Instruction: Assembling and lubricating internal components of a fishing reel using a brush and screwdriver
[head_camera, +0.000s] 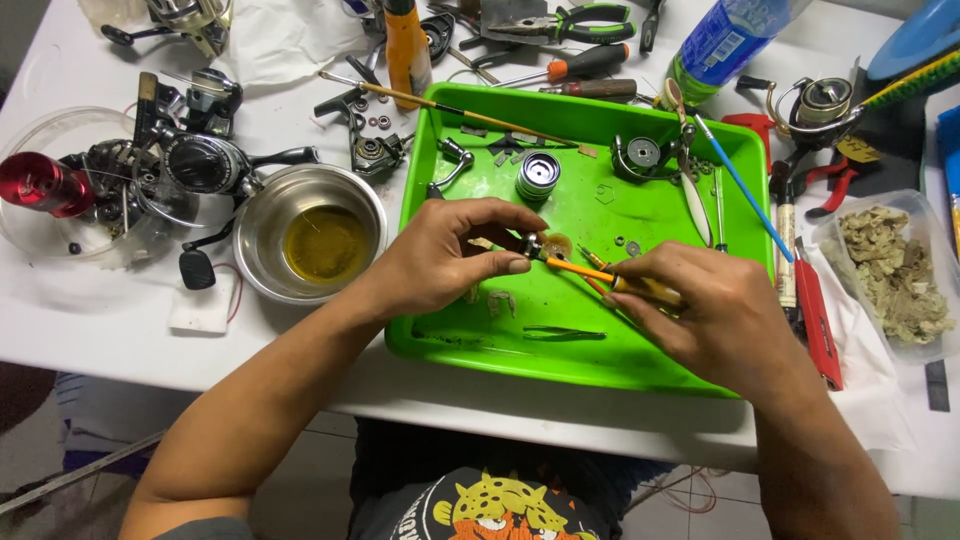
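Over a bright green tray, my left hand pinches a small metal reel part between thumb and fingers. My right hand grips an orange-shafted tool with a yellow handle, its tip touching that small part. A round spool, a black reel rotor, tweezers and small washers lie in the tray.
A steel bowl of yellowish oil stands left of the tray, with dismantled fishing reels beyond it. Screwdrivers, pliers and a blue bottle lie at the back. A clear tub of used wadding sits at right.
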